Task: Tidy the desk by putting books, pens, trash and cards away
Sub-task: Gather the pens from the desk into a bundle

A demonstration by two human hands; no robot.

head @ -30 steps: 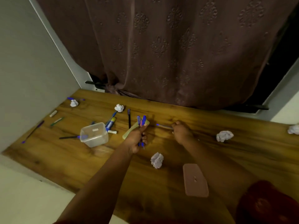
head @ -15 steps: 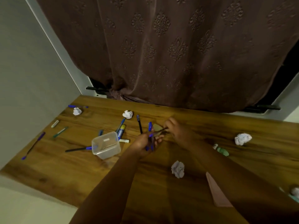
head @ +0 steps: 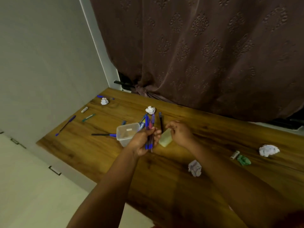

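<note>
Left hand (head: 142, 140) grips a bundle of pens (head: 149, 129) just right of the clear tub (head: 126, 133); right hand (head: 180, 133), fingers curled, touches a pale card (head: 165, 138) right of the tub; crumpled paper (head: 195, 168) lies farther right on the table (head: 164, 178)

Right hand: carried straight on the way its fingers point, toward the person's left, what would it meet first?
Most likely the bundle of pens gripped upright in the left hand, which is the nearest thing in that line. The right hand holds nothing. Depth is unclear; the clear plastic box lies beyond.

Brown patterned curtain (head: 205, 51), pale wall (head: 44, 55), wooden desk (head: 172, 186).
</note>
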